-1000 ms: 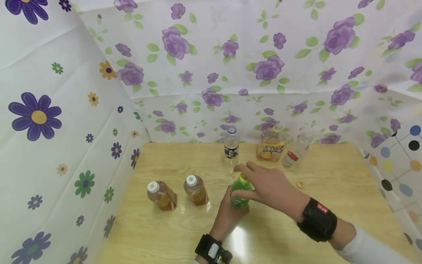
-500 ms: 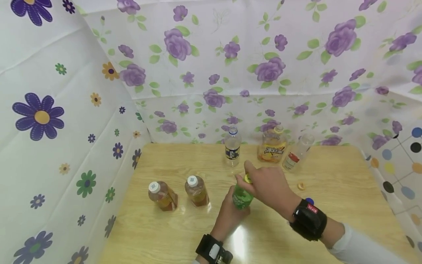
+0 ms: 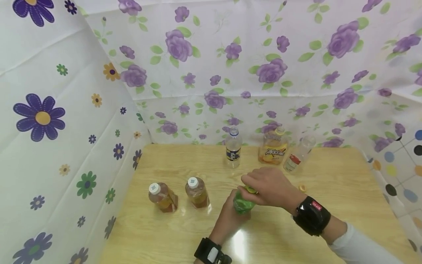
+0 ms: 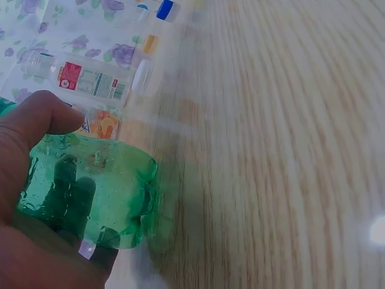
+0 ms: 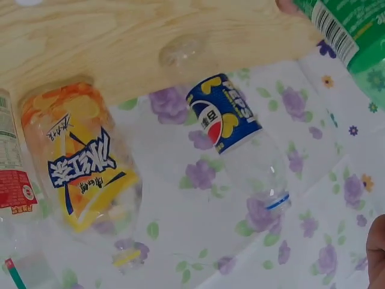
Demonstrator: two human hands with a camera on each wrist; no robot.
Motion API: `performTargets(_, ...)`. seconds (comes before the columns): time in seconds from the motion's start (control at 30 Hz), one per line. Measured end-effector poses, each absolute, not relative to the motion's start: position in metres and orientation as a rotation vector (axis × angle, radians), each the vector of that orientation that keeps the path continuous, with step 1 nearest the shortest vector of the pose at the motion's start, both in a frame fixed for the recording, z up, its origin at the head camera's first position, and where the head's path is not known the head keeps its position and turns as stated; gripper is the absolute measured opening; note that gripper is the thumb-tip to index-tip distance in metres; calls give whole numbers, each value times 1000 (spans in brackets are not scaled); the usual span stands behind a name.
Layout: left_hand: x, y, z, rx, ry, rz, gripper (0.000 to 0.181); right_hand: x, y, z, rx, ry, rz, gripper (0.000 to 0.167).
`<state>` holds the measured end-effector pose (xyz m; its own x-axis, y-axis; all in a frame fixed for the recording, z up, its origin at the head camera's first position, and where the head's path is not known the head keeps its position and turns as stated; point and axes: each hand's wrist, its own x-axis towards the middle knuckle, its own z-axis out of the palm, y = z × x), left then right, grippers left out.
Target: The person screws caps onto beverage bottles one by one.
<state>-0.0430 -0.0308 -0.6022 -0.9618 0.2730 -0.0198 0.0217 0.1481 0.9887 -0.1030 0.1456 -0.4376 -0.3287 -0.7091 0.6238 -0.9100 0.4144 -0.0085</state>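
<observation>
In the head view my left hand (image 3: 230, 214) is wrapped round the lower part of a green bottle (image 3: 243, 204), which leans slightly. Above it my right hand (image 3: 271, 187) pinches the yellow cap (image 3: 251, 189) at the bottle's top, fingers bent over it. The left wrist view shows the thumb and fingers of my left hand (image 4: 36, 180) round the clear green bottle (image 4: 90, 186). Only a bit of my right hand (image 5: 377, 253) shows at the right edge of the right wrist view, with the green bottle (image 5: 355, 36) at the top corner.
Two white-capped brown bottles (image 3: 163, 198) (image 3: 197, 193) stand on the left of the table (image 3: 158, 234). Uncapped at the back are a Pepsi bottle (image 3: 233, 154), an orange-labelled bottle (image 3: 273, 151) and a tilted red-labelled bottle (image 3: 293, 161). A small orange cap (image 3: 302, 188) and a blue cap (image 4: 167, 9) lie nearby.
My right hand's fingers have turned and closed over the yellow cap. The left hand stays round the green bottle, which has shifted slightly in view.
</observation>
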Motion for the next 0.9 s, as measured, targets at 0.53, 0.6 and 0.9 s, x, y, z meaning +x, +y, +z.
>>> performTargets(0.53, -46, -38, -606, 314, 2264, 1879, 93, -97, 125, -427, 1191, -2419, 391, 27)
performTargets(0.6, -45, -36, -607, 311, 2240, 1890, 90, -98, 129, -430, 1214, -2405, 380, 29)
performTargets(0.9, -42, -21, -601, 183, 2403, 1787, 69, -85, 136, -431, 735, -2634, 376, 29)
